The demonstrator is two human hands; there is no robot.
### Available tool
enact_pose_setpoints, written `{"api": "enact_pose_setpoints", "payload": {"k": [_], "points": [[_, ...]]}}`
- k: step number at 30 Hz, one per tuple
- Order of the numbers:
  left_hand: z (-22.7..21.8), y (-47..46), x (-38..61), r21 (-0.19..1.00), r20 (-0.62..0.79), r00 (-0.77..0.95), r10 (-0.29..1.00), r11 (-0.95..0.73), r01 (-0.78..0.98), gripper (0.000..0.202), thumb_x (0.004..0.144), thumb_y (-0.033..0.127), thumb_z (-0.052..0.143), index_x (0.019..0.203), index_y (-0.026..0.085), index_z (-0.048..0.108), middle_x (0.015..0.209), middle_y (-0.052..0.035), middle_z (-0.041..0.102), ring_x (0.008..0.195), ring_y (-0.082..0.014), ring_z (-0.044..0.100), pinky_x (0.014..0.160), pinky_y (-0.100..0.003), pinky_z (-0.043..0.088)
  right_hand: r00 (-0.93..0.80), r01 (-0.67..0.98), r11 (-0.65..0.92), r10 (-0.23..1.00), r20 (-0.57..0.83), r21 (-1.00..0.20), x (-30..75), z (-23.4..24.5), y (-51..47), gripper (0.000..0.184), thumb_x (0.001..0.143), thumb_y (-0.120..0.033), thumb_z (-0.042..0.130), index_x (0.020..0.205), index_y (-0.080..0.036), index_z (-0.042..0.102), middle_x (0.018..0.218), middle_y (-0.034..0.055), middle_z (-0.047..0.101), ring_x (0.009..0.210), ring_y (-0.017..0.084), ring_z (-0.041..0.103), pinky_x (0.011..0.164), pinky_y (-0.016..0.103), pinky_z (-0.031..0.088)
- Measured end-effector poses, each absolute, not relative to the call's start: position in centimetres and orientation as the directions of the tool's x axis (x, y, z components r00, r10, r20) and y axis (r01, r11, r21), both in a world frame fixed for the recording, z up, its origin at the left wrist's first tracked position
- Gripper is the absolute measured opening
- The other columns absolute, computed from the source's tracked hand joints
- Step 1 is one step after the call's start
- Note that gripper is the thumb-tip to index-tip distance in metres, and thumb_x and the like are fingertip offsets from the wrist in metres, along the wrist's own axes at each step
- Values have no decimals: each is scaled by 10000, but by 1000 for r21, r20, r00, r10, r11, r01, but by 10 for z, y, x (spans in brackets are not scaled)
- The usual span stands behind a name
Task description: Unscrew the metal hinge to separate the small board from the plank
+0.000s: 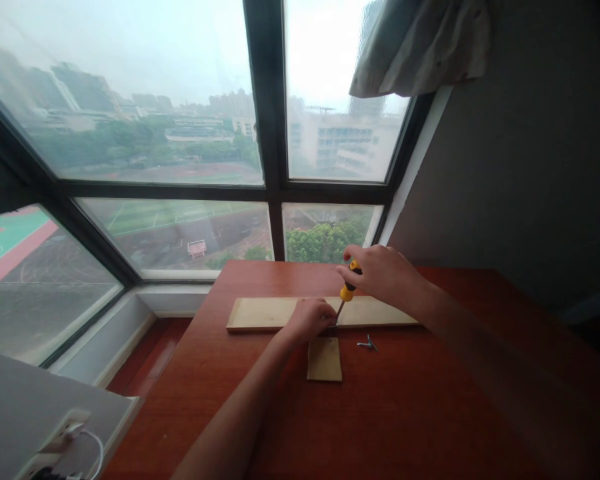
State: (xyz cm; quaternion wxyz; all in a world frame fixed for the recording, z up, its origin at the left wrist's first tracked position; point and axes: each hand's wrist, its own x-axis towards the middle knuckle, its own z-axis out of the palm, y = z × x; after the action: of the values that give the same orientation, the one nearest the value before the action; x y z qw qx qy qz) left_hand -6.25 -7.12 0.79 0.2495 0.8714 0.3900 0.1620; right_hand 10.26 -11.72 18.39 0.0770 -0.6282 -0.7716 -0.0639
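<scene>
My right hand [375, 270] is closed around the yellow and black handle of a screwdriver [347, 291], which tilts with its shaft pointing down and to the left. Its tip meets the near edge of a long pale wooden board [265, 313] lying across the table. My left hand [311, 317] rests at that edge, fingers pinched beside the tip; what they hold is too small and hidden to name. Just below lies a small square wooden piece [325, 360]. Several loose screws [367, 343] lie to its right.
The reddish-brown wooden table [410, 407] stands against large windows with dark frames [275, 193]. A curtain [420, 53] hangs at the upper right. At the lower left, a white plug [74, 431] with a cable sits in a wall socket.
</scene>
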Motion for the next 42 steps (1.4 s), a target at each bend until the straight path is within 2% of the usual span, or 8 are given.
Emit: {"api": "enact_pose_setpoints", "payload": {"k": [5, 12, 15, 19, 25, 32, 38, 42], "points": [[7, -71, -61, 583, 95, 628, 773, -555, 594, 122, 746, 235, 650, 813, 246, 752, 832, 10, 703, 730, -136, 598, 642, -203, 373, -440, 853, 478, 874, 204, -209, 110, 183, -120, 327, 785, -213, 531, 1108, -213, 586, 1055, 35, 693, 921, 182, 628, 743, 255, 424], [5, -73, -59, 625, 115, 594, 796, -523, 580, 126, 735, 240, 665, 817, 231, 759, 834, -3, 709, 730, -141, 600, 662, -210, 392, -251, 954, 281, 940, 229, -107, 108, 178, -121, 370, 883, -493, 463, 1079, -216, 609, 951, 72, 702, 822, 243, 642, 642, 309, 405], [4, -74, -59, 649, 131, 576, 807, -509, 565, 113, 721, 247, 684, 801, 220, 760, 812, -5, 705, 706, -138, 594, 654, -211, 393, -308, 926, 348, 921, 240, -146, 110, 177, -120, 258, 862, -349, 497, 1054, -220, 612, 952, 55, 696, 827, 221, 635, 680, 305, 419], [3, -75, -59, 664, 153, 565, 811, -508, 549, 99, 702, 241, 704, 781, 211, 756, 793, -5, 697, 690, -135, 586, 643, -211, 391, -454, 818, 514, 852, 260, -259, 114, 176, -121, 406, 739, -142, 536, 1141, -184, 566, 1146, 72, 638, 899, 180, 614, 749, 267, 438], [2, -76, -60, 669, 171, 563, 808, -515, 536, 93, 710, 225, 694, 781, 213, 754, 793, -4, 693, 686, -131, 581, 641, -209, 390, -257, 942, 305, 923, 287, -137, 107, 175, -122, 376, 885, -432, 466, 1154, -195, 578, 982, 85, 683, 821, 245, 634, 670, 328, 426], [3, -76, -59, 648, 174, 567, 805, -527, 550, 92, 717, 221, 682, 775, 214, 752, 790, -6, 696, 695, -134, 588, 646, -211, 392, -394, 858, 454, 882, 259, -239, 112, 178, -123, 410, 753, -188, 545, 1162, -206, 566, 1142, 38, 663, 929, 180, 626, 752, 259, 433], [3, -77, -58, 660, 160, 560, 813, -510, 551, 102, 718, 233, 679, 786, 215, 753, 809, -8, 705, 706, -137, 596, 655, -213, 398, -254, 939, 304, 929, 268, -162, 110, 177, -122, 388, 861, -461, 502, 1157, -223, 582, 983, 47, 698, 812, 215, 634, 637, 297, 403], [5, -78, -58, 657, 141, 558, 818, -499, 565, 109, 721, 246, 676, 790, 220, 757, 823, -9, 707, 718, -141, 598, 661, -218, 397, -313, 915, 361, 917, 246, -182, 111, 178, -122, 274, 855, -352, 515, 1085, -237, 609, 899, 20, 698, 798, 191, 634, 645, 282, 399]]}}
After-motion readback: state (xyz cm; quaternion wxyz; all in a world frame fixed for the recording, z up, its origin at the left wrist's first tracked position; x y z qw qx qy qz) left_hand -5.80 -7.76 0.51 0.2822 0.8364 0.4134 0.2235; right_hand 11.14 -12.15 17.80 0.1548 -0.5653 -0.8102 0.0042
